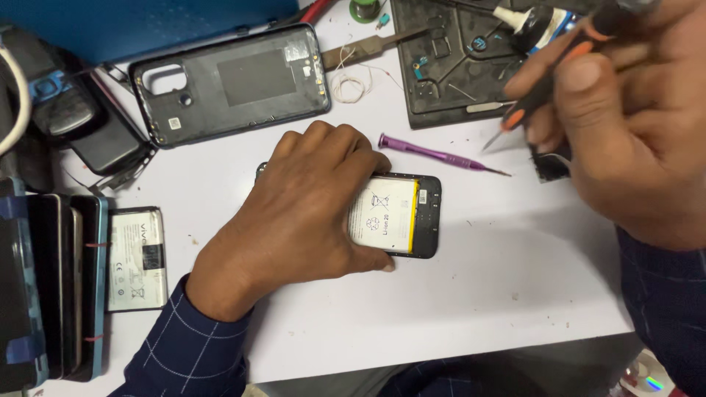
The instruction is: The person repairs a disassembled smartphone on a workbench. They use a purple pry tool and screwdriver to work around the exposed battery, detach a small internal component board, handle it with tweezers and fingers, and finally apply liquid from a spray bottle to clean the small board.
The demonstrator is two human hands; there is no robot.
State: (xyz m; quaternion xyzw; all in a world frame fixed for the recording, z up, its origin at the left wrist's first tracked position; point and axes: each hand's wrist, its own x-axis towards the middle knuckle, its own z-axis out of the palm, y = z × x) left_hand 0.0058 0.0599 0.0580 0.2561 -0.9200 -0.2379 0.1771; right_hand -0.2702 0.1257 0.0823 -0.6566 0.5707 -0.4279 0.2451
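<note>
Opened phone [412,213], back removed, white battery showing, lying flat near the middle of the white table [456,309]; the left hand [294,220] lies palm-down over most of it, fingers curled round its edges to pin it in place. Right hand [625,125], raised above the table's right side, closed around a black-and-orange screwdriver [540,92], tip pointing down-left, clear of the phone. Nearby: purple screwdriver [434,153] just beyond the phone; detached back cover [232,82] further off; loose battery [137,257] and a stack of phones [51,287] at the left edge.
</note>
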